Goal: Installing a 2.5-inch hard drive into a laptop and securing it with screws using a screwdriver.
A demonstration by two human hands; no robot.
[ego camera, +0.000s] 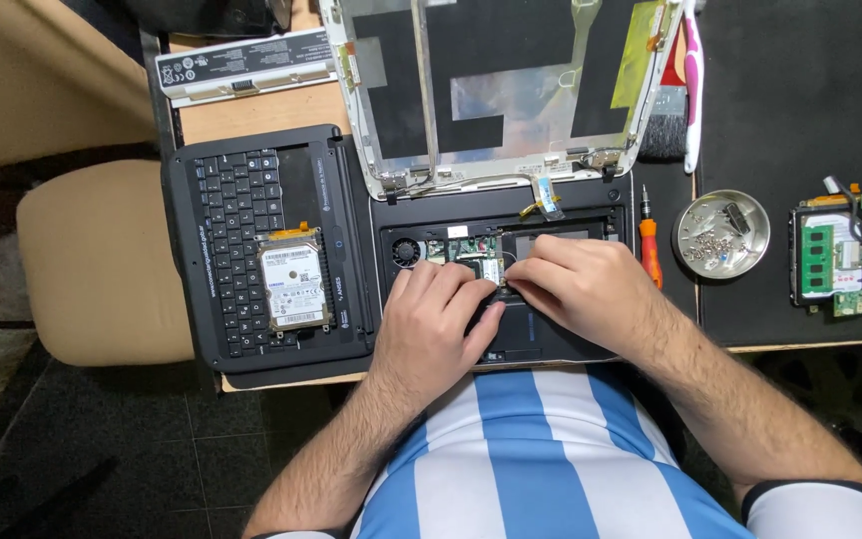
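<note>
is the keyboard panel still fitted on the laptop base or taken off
Taken off. The keyboard panel lies left of the laptop base, a hard drive on it; the base's fan shows, both hands inside.

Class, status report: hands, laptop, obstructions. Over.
Left hand and right hand both on small card inside opened laptop base. Grip state unclear. Nothing obstructing.

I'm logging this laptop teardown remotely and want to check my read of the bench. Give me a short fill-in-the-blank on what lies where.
1. Both hands, left hand and right hand, rest on the opened laptop base, with the right hand's fingertips at a small ____ card.
2. The hard drive lies on the removed ____.
3. The round metal dish holds loose ____.
4. The screwdriver has an ____ handle.

Missing words: circuit; keyboard; screws; orange
</note>
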